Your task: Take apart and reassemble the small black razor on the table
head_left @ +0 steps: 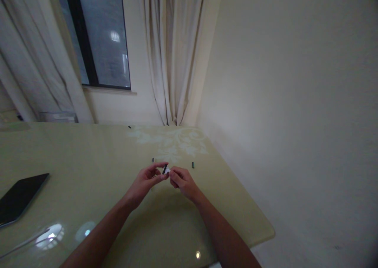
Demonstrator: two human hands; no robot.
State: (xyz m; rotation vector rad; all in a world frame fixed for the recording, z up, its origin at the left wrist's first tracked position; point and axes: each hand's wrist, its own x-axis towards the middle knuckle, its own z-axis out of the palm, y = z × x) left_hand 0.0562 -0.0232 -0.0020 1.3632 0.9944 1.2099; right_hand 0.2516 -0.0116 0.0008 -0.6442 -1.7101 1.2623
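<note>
Possibly, the small, hard-looking black-and-white piece (165, 169) could have sprung loose under an uneven pull, since the left hand (147, 176) pinched it between narrowly parted fingers while the right hand (182, 178) nipped its white side. It looked dark on the left and white on the right, its finer detail too small to tell. Both hands held it above the glossy yellow-green tabletop (88, 158), near a dark oblong piece (193, 165).

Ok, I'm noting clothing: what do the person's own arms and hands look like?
The left hand and right hand are gloveless. The left forearm and right forearm are bare, with no sleeve, watch or bracelet in view. The fingers show too small to rule out a thin ring.
</note>
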